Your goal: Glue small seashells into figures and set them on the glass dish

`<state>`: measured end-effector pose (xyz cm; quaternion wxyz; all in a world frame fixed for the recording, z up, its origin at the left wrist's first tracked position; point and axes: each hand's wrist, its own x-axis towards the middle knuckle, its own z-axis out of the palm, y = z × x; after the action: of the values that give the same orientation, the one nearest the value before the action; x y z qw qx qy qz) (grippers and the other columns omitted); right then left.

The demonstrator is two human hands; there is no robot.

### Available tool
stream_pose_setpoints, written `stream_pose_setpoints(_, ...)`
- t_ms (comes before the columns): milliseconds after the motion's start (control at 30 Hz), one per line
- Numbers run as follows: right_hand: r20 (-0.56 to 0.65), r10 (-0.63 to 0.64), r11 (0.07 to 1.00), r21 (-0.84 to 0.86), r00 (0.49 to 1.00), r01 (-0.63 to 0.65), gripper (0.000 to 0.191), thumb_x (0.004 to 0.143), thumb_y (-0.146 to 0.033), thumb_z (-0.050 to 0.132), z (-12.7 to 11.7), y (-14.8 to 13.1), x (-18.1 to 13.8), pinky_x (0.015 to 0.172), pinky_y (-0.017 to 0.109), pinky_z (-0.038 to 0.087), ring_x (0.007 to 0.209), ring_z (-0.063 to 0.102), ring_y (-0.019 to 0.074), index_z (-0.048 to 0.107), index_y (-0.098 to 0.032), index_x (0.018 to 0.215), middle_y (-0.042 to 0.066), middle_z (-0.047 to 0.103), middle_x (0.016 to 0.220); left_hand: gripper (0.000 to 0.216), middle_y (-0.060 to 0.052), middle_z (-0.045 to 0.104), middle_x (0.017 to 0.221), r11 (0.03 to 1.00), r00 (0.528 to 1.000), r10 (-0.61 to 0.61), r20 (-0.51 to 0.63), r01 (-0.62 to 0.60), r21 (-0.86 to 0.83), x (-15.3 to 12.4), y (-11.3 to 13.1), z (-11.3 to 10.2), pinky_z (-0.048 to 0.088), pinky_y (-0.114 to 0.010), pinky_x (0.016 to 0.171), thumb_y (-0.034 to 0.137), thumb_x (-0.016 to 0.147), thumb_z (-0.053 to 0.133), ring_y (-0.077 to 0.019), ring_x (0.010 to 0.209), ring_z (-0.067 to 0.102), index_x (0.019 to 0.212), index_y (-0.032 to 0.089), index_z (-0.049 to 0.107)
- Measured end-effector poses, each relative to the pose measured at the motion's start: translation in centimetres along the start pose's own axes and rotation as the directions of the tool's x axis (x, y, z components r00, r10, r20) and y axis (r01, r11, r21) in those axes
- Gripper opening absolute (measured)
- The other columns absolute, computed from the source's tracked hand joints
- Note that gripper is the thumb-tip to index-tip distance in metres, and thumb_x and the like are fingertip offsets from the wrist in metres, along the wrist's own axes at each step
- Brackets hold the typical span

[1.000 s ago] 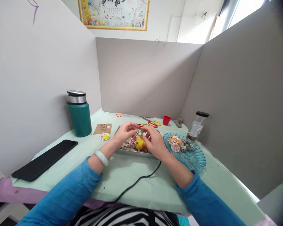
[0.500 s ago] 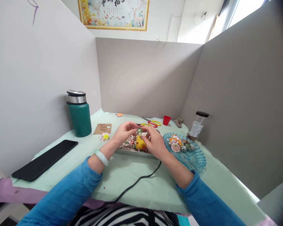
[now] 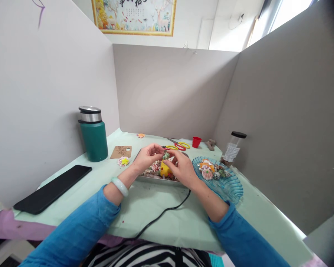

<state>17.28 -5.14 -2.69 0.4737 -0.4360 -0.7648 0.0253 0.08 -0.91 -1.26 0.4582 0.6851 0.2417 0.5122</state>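
Note:
Both hands meet over a metal tray point(image 3: 156, 179) at mid-table. My left hand point(image 3: 146, 157) and my right hand point(image 3: 183, 169) pinch a small green patterned shell point(image 3: 165, 156) between their fingertips. Under them in the tray lie several painted shells and a yellow glue gun point(image 3: 164, 169); its black cord point(image 3: 161, 214) runs toward me. A pale bangle sits on my left wrist.
A blue glass dish point(image 3: 230, 188) with painted shells stands right of the tray. A green flask point(image 3: 93, 135) and a black phone point(image 3: 53, 188) are at left. Scissors point(image 3: 178, 145), a red cap point(image 3: 196, 142), a brown card point(image 3: 121, 151) and a clear jar point(image 3: 233, 149) lie farther back.
The fingers shift slightly on the small shell, which has dropped a little lower between both hands. Arms and all other objects stay put.

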Motion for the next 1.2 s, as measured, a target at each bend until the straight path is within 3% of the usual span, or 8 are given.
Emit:
stream_pose_setpoints(167, -0.036, -0.036, 0.999, 0.02, 0.999, 0.037, 0.031, 0.082, -0.03, 0.058, 0.1, 0.3, 0.0, 0.065, 0.028, 0.047, 0.067, 0.057, 0.013, 0.056, -0.021, 0.112, 0.006, 0.063, 0.105, 0.024, -0.002, 0.061, 0.08, 1.0, 0.999, -0.028, 0.015, 0.028, -0.01, 0.0, -0.1, 0.0, 0.048, -0.027, 0.071, 0.028, 0.069, 0.071, -0.0122, 0.074, 0.058, 0.083, 0.014, 0.059)
stream_pose_setpoints(600, -0.047, -0.075, 0.997, 0.019, 0.996, 0.076, 0.032, 0.079, -0.02, 0.058, 0.3, 0.5, -0.1, 0.065, 0.028, 0.048, 0.069, 0.058, 0.0133, 0.055, -0.022, 0.111, 0.006, 0.06, 0.108, 0.032, 0.002, 0.057, 0.061, 0.968, 0.967, -0.245, 0.074, 0.239, 0.073, 0.0, -0.6, -0.5, 0.046, -0.023, 0.051, 0.042, 0.075, 0.066, -0.0096, 0.051, 0.055, 0.087, 0.014, 0.057)
stream_pose_setpoints(800, -0.003, -0.086, 0.996, 0.03, 0.996, 0.086, 0.031, 0.08, -0.019, 0.056, 0.2, 0.3, 0.0, 0.064, 0.027, 0.047, 0.07, 0.057, 0.0138, 0.054, -0.022, 0.111, 0.005, 0.06, 0.105, 0.03, -0.001, 0.06, 0.07, 0.96, 0.949, -0.252, 0.188, 0.27, -0.075, 0.1, -0.9, -1.0, 0.046, -0.023, 0.051, 0.033, 0.073, 0.069, -0.0076, 0.049, 0.054, 0.094, 0.013, 0.059)
stream_pose_setpoints(1000, 0.05, -0.126, 0.992, 0.013, 0.991, 0.125, 0.031, 0.082, -0.022, 0.057, -0.1, -0.2, -0.1, 0.07, 0.03, 0.047, 0.071, 0.058, 0.0137, 0.054, -0.023, 0.113, 0.006, 0.059, 0.107, 0.031, -0.003, 0.063, 0.075, 0.958, 0.961, -0.243, 0.131, 0.26, -0.125, 0.1, -0.8, -0.8, 0.048, -0.025, 0.054, 0.028, 0.067, 0.075, -0.0086, 0.053, 0.056, 0.09, 0.012, 0.062)
stream_pose_setpoints(1200, 0.025, -0.093, 0.995, -0.026, 0.995, 0.093, 0.027, 0.085, -0.033, 0.056, -0.1, -0.2, -0.1, 0.068, 0.029, 0.047, 0.07, 0.058, 0.0135, 0.056, -0.023, 0.111, 0.006, 0.06, 0.108, 0.028, -0.003, 0.065, 0.079, 0.968, 0.972, -0.226, 0.058, 0.231, -0.093, 0.2, -0.7, -0.6, 0.05, -0.027, 0.061, 0.028, 0.067, 0.074, -0.0108, 0.061, 0.06, 0.087, 0.012, 0.064)
